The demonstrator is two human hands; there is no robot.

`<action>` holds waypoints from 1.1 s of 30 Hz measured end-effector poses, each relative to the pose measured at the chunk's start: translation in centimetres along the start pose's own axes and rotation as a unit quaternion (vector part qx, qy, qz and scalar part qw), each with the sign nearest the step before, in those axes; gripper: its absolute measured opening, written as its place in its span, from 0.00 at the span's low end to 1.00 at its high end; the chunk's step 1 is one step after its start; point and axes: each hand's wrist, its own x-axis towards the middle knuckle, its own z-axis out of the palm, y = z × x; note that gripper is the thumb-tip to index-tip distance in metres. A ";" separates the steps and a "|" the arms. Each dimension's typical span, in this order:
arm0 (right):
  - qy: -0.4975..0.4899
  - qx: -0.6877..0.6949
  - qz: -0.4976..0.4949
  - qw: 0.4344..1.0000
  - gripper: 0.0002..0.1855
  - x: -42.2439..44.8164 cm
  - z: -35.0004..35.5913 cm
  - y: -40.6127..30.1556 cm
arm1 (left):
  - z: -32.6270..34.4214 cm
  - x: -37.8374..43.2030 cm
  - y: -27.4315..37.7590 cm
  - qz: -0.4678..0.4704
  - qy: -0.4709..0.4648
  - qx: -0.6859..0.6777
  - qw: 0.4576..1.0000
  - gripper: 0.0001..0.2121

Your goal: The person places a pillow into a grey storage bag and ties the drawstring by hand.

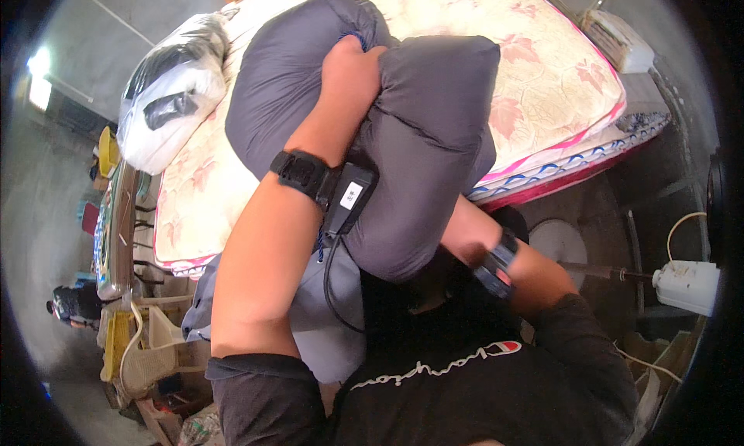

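Note:
A puffy dark grey fabric bundle (424,155) stands over the front edge of a floral-print mattress (558,91). Across its top reaches my left hand (351,68), closed on a dark blue cord and the gathered fabric. My right hand is hidden beneath or behind the bundle; only the forearm and the wrist, with a band on it, show at its lower right. A strapped black device (349,199) with a cable sits at my left wrist. Lighter grey-blue cloth (328,312) with a cord through an eyelet hangs below the bundle, against my lap.
A clear plastic bag of white and black material (174,91) lies on the mattress's left side. A beige plastic chair (148,353) stands at lower left, near a person (75,305) farther off. At right are a white plastic container (686,286) and a round white fan-like base (558,245).

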 end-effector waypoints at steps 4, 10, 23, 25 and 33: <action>0.146 -0.281 -0.225 0.921 0.17 -8.2 -1.4 -2.2 | 1.6 -0.6 0.6 0.026 -0.017 0.055 0.998 0.19; 0.022 -0.739 -0.550 0.388 0.12 -10.4 6.7 -5.9 | 4.4 -1.4 1.8 0.020 -0.085 0.074 0.993 0.21; 0.169 -0.781 -0.270 0.536 0.52 -2.7 -1.4 -11.5 | 2.4 -3.2 1.7 -0.144 -0.284 -0.406 0.856 0.11; 0.172 -0.778 -0.236 0.557 0.56 -2.1 -1.5 -12.0 | 0.8 -3.9 0.8 -0.099 -0.309 -0.465 0.824 0.12; 0.210 -0.668 -0.042 0.713 0.48 -1.8 1.2 -14.1 | -12.5 -12.3 -0.6 -0.037 -0.241 -0.444 0.862 0.17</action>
